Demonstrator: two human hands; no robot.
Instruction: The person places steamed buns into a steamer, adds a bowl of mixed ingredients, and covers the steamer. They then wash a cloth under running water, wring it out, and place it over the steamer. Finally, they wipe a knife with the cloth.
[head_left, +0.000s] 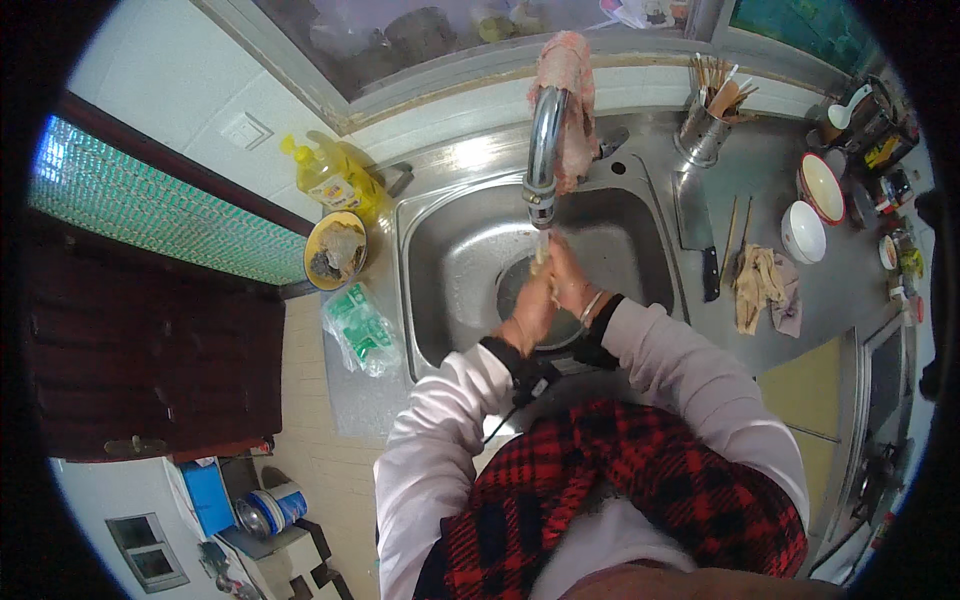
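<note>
Under the running kitchen tap (541, 206), my left hand (529, 311) and my right hand (568, 274) are pressed together. Between them is a small pale yellowish thing (538, 262), too blurred and covered to name exactly. Water falls from the spout onto it and my fingers. The stainless steel sink (457, 277) surrounds both hands. Below them, partly hidden, lies a round rimmed shape (511, 277) in the basin. A pink cloth (571, 120) is draped over the tap.
To the left stand dish soap bottles (337, 180), an enamel bowl (309, 262) with dark and pale contents, and a green-printed plastic bag (360, 326). On the right are a cleaver (691, 214), chopsticks (729, 236), crumpled cloths (761, 289), a white bowl (804, 232) and a metal utensil holder (701, 135).
</note>
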